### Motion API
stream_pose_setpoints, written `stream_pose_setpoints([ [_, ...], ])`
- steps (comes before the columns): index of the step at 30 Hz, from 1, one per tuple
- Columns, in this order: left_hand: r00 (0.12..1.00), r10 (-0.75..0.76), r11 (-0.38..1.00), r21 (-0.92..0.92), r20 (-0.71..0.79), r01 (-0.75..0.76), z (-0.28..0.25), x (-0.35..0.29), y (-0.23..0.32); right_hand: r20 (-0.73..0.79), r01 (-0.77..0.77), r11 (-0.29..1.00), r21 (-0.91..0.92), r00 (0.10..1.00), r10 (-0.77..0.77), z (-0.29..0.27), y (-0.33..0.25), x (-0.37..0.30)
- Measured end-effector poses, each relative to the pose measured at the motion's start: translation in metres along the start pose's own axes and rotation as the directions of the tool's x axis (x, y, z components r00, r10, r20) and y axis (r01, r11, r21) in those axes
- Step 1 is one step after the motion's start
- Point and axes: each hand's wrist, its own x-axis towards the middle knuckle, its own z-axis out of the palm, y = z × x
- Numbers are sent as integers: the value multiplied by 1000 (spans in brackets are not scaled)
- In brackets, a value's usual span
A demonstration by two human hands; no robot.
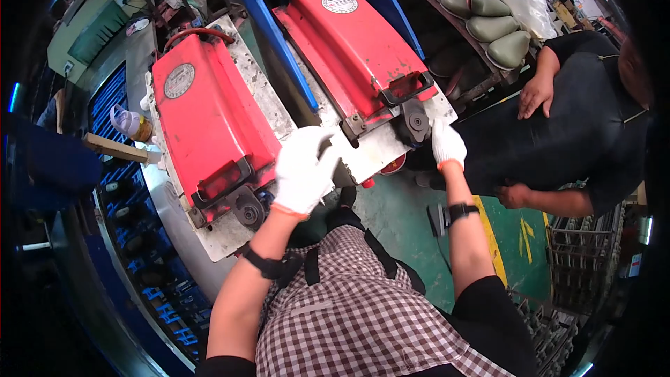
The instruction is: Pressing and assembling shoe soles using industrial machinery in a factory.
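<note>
The left hand (pixel 303 167), white-gloved, has its thumb and fingers spread wide near the close end of the left red machine (pixel 213 115); the right hand (pixel 448 145), also gloved, is at the corner of a white table (pixel 373 155), though I cannot tell whether it grips anything; the right red machine (pixel 356 38) lies on that table; its black handle (pixel 414 95) stands above a dark wheel (pixel 417 122).

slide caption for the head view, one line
Gloved left hand and right hand beside two red machines, green shoes nearby
</note>
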Motion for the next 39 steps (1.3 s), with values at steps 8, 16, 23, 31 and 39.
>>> stream_pose_setpoints([
  [8,956,202,959,156,212,-238,79,34,-2,329,-29,991,132,944,-16,-22,-21,-105],
  [16,918,387,904,163,82,-395,51,94,36,-20,445,886,129,895,-446,-99,-50,-24],
  [23,850,446,894,178,-282,-410,8,186,86,48,665,742,-89,747,-663,-21,-110,130],
  [31,712,548,827,159,-439,-539,-42,259,89,300,471,882,-14,843,-445,-22,-199,120],
  [39,967,-118,852,-524,-225,-18,-45,158,43,608,-572,264,777,572,-551,-60,-120,95],
])
